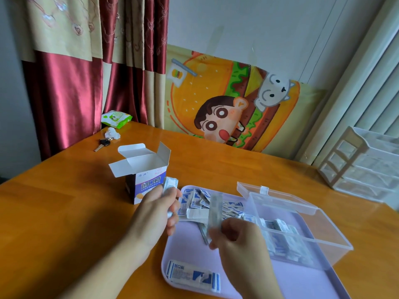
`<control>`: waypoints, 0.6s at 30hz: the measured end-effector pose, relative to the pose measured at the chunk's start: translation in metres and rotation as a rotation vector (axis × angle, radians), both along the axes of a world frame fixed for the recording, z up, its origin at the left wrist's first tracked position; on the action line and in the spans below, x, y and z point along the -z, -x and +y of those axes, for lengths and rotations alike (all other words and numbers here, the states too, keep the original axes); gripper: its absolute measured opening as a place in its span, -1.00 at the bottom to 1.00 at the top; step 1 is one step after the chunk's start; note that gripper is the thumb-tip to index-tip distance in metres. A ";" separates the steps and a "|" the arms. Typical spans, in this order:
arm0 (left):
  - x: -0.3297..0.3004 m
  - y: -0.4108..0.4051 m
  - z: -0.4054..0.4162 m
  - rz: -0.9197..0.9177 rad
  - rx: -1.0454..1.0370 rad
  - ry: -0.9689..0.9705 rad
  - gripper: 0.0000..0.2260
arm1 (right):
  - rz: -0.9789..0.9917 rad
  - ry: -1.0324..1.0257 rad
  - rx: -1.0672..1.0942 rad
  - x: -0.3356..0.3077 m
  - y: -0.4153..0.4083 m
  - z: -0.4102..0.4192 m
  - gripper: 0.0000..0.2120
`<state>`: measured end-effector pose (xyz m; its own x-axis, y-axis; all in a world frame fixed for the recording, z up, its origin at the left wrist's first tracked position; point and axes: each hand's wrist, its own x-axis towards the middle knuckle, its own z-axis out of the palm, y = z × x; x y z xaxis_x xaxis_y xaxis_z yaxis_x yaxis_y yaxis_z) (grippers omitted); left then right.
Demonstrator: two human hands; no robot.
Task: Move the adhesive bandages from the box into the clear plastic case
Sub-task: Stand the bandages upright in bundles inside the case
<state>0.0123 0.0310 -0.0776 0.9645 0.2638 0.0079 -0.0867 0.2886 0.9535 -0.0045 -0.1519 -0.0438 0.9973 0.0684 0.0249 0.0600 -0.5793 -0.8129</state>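
Nearest the camera, a small stack of blue-and-white wrapped adhesive bandages [193, 276] lies at the near edge of the lilac plastic tray [302, 283], seemingly gathered there to be lifted in one go. Just beyond it the right hand [239, 242] pinches a single long wrapped strip [214, 214] upright between thumb and fingertips, blurred, probably on its way to the clear plastic case [302, 229], which sits on the tray's right side with its lid [278, 197] thrown back so the hand can drop things straight in; several bandages already lie inside. The left hand [157, 212] is curled round a bunch of bandages [170, 184], held over the tray's left edge as a ready supply. A loose heap of bandages [207, 203] covers the tray's far left corner. The purple-and-white cardboard box [144, 182] stands on the orange wooden tabletop [64, 212] just left of the tray, flaps open; its inside is hidden from here
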 end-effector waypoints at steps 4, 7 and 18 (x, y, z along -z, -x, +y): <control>-0.010 0.012 -0.012 -0.066 0.220 -0.059 -0.70 | 0.123 -0.245 -0.113 -0.007 -0.002 0.014 -0.75; -0.005 0.012 -0.015 -0.048 0.187 -0.231 -0.79 | 0.139 -0.225 -0.226 -0.004 0.001 0.024 -0.76; -0.001 0.004 -0.007 -0.003 0.013 -0.216 -0.80 | -0.114 0.734 -0.231 0.016 0.011 0.015 -0.82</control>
